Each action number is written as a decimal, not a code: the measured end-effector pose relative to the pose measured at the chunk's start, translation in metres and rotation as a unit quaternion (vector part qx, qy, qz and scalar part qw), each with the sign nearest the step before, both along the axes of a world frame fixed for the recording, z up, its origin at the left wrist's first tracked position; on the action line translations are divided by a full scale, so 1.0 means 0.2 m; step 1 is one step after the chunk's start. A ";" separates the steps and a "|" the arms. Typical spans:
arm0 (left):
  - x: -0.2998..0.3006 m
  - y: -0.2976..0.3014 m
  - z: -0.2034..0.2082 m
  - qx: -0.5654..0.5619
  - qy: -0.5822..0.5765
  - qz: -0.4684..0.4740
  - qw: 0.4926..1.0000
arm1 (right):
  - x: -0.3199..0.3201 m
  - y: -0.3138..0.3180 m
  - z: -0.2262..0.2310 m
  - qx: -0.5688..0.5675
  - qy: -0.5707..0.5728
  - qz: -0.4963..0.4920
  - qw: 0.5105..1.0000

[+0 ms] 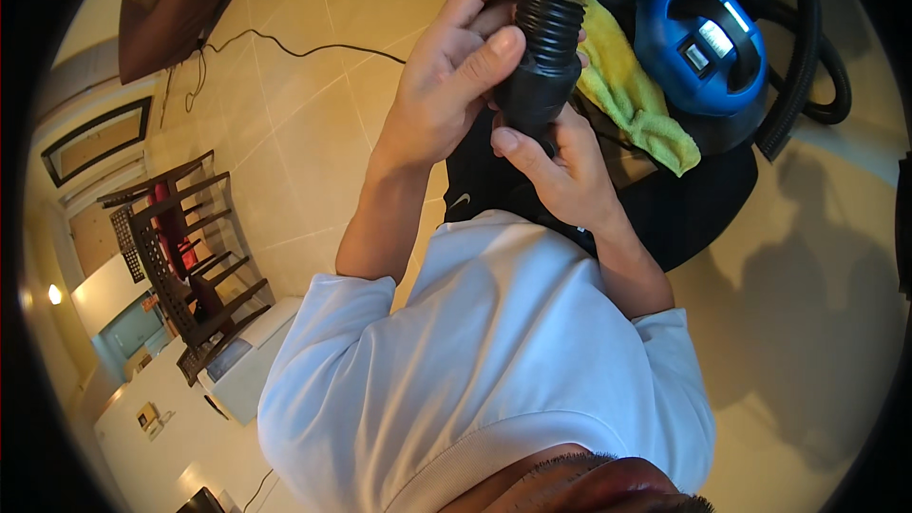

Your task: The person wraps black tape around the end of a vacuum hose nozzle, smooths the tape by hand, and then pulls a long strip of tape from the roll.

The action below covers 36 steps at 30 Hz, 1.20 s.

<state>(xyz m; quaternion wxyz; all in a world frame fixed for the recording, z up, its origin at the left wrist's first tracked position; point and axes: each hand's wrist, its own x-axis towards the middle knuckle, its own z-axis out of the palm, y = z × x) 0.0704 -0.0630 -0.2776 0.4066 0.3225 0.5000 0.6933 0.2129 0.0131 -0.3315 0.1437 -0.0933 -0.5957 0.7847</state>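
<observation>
Black ribbed hose connector (543, 57) is held up in front of the chest. It is wrapped by the left hand (446, 85) for steadiness, while its lower end is pinched by the right hand (560, 166), above a blue vacuum cleaner (698, 43) and yellow cloth (632, 90).

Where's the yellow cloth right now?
In the head view, upper right of centre: the yellow cloth lies draped between the ribbed black hose fitting and the blue vacuum cleaner.
</observation>
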 end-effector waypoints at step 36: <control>0.17 0.31 -0.07 0.000 0.102 -0.059 0.993 | 0.34 0.38 -0.19 -0.253 0.190 0.072 0.946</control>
